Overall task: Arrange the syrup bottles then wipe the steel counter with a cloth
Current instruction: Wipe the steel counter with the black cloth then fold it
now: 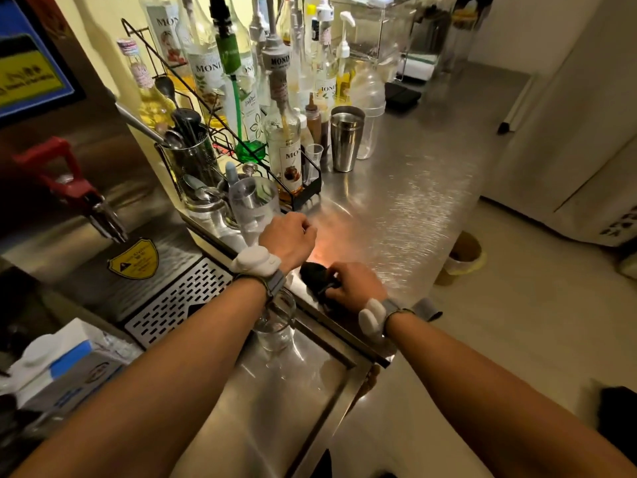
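Brushed steel counter [396, 208] runs toward 1 o'clock beside a pale floor [537, 305]. Syrup bottles [287, 146] stand upright at 11 o'clock. The bunched dark cloth [315, 276] lies at centre, its long axis 11-to-5, gripped by the right hand [355, 284]. The left hand [287, 238] is clenched on nothing visible.

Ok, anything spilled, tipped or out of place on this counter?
Nothing stands out. The syrup bottles stand upright by the wall, the steel counter shows no visible spill, and the right hand grips a dark cloth at its near edge.
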Action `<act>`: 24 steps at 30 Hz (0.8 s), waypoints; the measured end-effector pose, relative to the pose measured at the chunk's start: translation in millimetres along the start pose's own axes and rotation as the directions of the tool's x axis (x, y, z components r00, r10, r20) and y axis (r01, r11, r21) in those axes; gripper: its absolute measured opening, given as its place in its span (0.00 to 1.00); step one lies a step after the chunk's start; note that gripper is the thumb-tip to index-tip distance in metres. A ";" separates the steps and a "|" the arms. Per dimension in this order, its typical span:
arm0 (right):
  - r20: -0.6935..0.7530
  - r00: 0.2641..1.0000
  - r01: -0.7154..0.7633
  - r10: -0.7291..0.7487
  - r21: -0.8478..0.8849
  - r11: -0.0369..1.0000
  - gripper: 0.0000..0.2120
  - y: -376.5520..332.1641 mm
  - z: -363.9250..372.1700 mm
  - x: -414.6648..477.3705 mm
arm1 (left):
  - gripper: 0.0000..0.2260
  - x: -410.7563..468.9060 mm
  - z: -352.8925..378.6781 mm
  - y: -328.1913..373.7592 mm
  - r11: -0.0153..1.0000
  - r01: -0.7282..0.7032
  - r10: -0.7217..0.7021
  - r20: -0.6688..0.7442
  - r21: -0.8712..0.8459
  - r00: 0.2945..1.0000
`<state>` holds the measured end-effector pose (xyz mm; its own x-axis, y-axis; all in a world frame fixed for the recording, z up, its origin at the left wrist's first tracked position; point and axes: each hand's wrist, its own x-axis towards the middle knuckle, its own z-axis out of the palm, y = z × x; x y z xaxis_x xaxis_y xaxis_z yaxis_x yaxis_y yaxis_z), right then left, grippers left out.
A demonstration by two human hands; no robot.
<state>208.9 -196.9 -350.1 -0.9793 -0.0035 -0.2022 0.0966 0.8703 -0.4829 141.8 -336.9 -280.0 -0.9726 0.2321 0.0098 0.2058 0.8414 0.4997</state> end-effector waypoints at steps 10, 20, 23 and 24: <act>0.106 0.994 0.039 -0.038 -0.009 0.999 0.14 30.9 -14.7 -39.1 | 0.11 -30.8 19.7 46.8 0.998 -0.025 0.022 0.070 0.050 0.997; 0.036 0.999 0.036 -0.037 0.026 0.999 0.15 63.3 -18.6 -76.4 | 0.18 -73.2 60.2 63.7 0.979 -0.152 0.096 0.354 0.133 0.930; 0.124 0.991 0.057 -0.060 0.032 0.998 0.13 65.9 -21.8 -81.1 | 0.18 -82.3 70.9 56.0 0.969 -0.166 0.066 0.452 0.185 0.890; 0.132 0.989 0.062 -0.065 0.025 0.998 0.12 67.4 -22.0 -84.6 | 0.17 -85.9 75.2 54.9 0.970 -0.168 0.066 0.471 0.179 0.880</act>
<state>294.3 -127.1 -346.9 -0.9514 -0.1250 -0.2814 0.0400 0.8561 -0.5153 244.7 -273.9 -318.5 -0.7916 0.4891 -0.3663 0.3820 0.8640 0.3281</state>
